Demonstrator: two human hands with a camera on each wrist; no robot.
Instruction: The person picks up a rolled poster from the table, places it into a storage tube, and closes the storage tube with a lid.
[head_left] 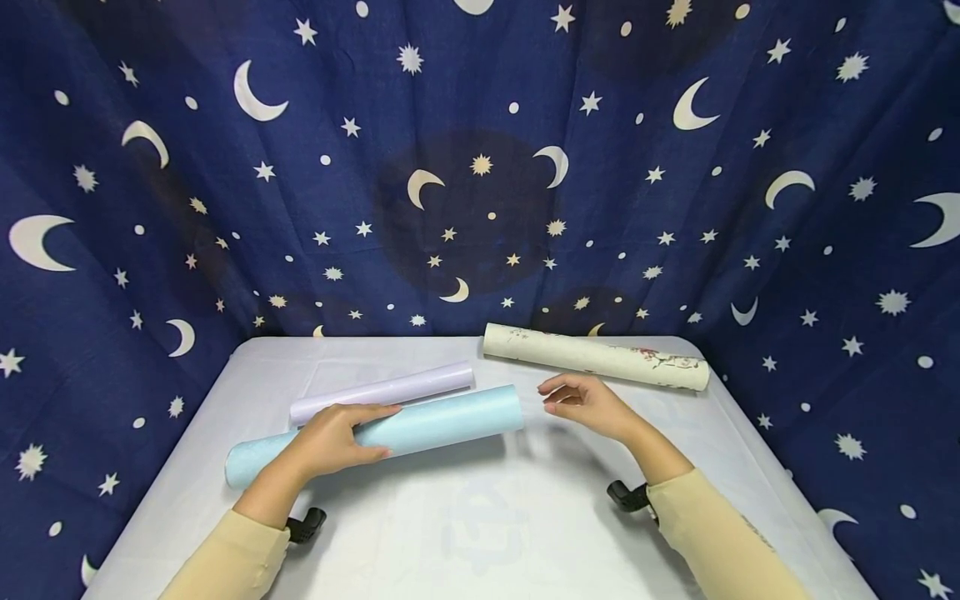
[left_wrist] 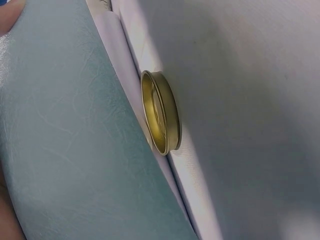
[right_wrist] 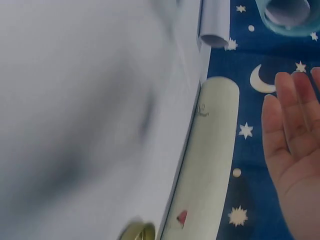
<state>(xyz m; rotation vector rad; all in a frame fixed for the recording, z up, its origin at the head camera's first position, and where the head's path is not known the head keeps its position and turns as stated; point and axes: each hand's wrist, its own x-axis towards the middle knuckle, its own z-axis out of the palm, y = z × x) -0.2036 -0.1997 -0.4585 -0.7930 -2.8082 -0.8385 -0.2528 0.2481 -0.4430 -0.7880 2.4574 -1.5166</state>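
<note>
A light blue roll [head_left: 450,421] of smooth, sheet-like material slants across the middle left of the table. From above, my left hand [head_left: 333,437] grips it, thumb on the near side and fingers over the far side. In the right wrist view the open end of the blue roll [right_wrist: 272,25] is hollow. My right hand [head_left: 588,407] is just off the roll's right end, fingers loosely bent and holding nothing. Behind the blue roll lies a thinner lavender roll [head_left: 390,390], partly covered by it.
A cream roll [head_left: 592,360] with a red floral print lies along the back right edge of the white table [head_left: 480,533]. A gold-coloured ring [left_wrist: 172,112] shows past the blue roll in the left wrist view. A blue moon-and-star curtain [head_left: 480,100] surrounds the table.
</note>
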